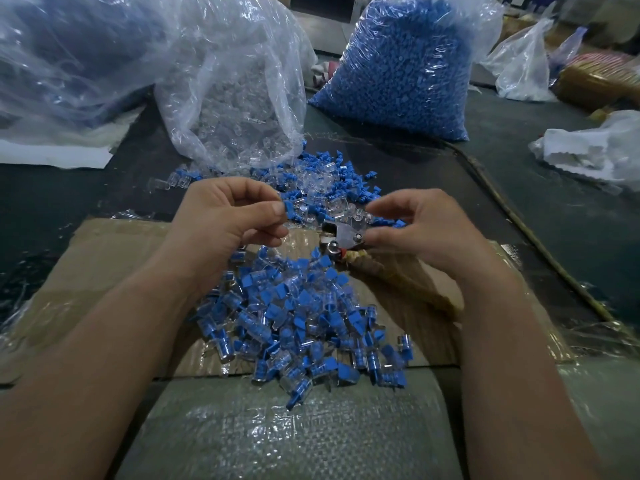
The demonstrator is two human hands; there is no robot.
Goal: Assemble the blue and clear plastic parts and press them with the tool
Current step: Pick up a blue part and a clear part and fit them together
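My left hand (228, 213) pinches a small blue plastic part (288, 206) between thumb and forefinger. My right hand (426, 226) holds a clear plastic part (360, 215) at its fingertips, just above the metal pressing tool (341, 237), whose wrapped handle (398, 271) lies on the cardboard. A heap of assembled blue-and-clear pieces (304, 323) lies on the cardboard (104, 258) between my forearms. Loose blue and clear parts (322, 178) are scattered beyond my hands.
An open bag of clear parts (242, 109) stands behind the loose pile. A full bag of blue parts (405, 64) is at the back right. Large crumpled plastic bags (69, 57) fill the left. White plastic (595, 150) lies at the right.
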